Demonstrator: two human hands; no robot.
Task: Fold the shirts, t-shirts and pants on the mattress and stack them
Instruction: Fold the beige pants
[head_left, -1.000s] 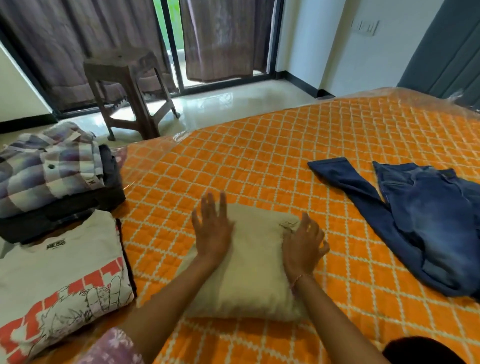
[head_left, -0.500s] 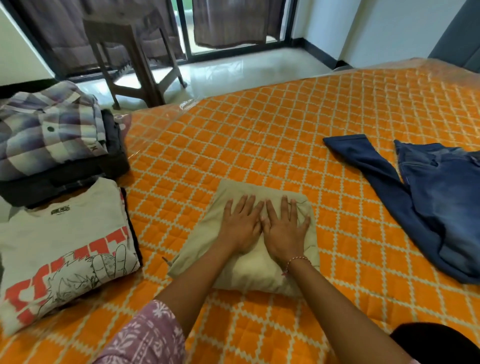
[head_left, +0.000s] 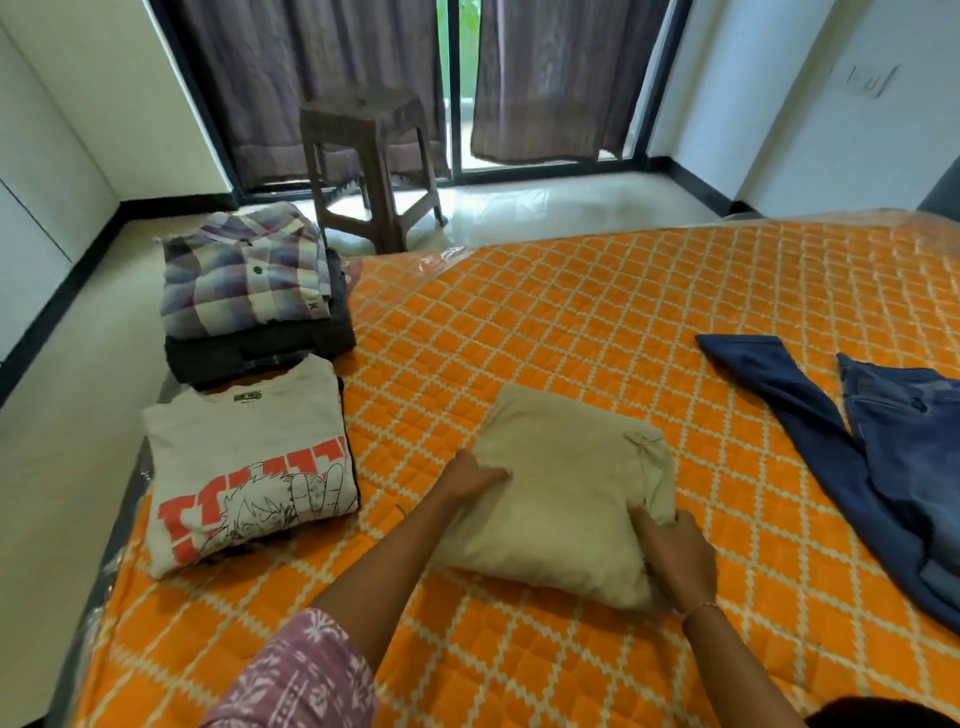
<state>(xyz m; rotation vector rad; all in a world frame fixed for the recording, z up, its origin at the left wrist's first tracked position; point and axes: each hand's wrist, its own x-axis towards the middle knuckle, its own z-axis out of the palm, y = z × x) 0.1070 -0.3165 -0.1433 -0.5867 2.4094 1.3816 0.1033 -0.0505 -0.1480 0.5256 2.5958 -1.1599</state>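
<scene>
A folded beige garment (head_left: 566, 488) lies in the middle of the orange quilted mattress (head_left: 571, 322). My left hand (head_left: 470, 475) grips its left edge, fingers tucked under the fabric. My right hand (head_left: 672, 553) grips its right near corner. To the left sits a folded white t-shirt with a red cartoon print (head_left: 244, 462). Behind that, a folded plaid shirt (head_left: 241, 275) tops a stack of dark folded clothes (head_left: 260, 345). Unfolded blue jeans (head_left: 883, 447) sprawl on the right.
A brown plastic stool (head_left: 371, 156) stands on the pale floor beyond the mattress, in front of dark curtains and a glass door. The mattress's left edge drops to the floor beside the folded stacks.
My hands have left the top of the beige garment, where they pressed flat side by side, and now grip its left and right edges.
</scene>
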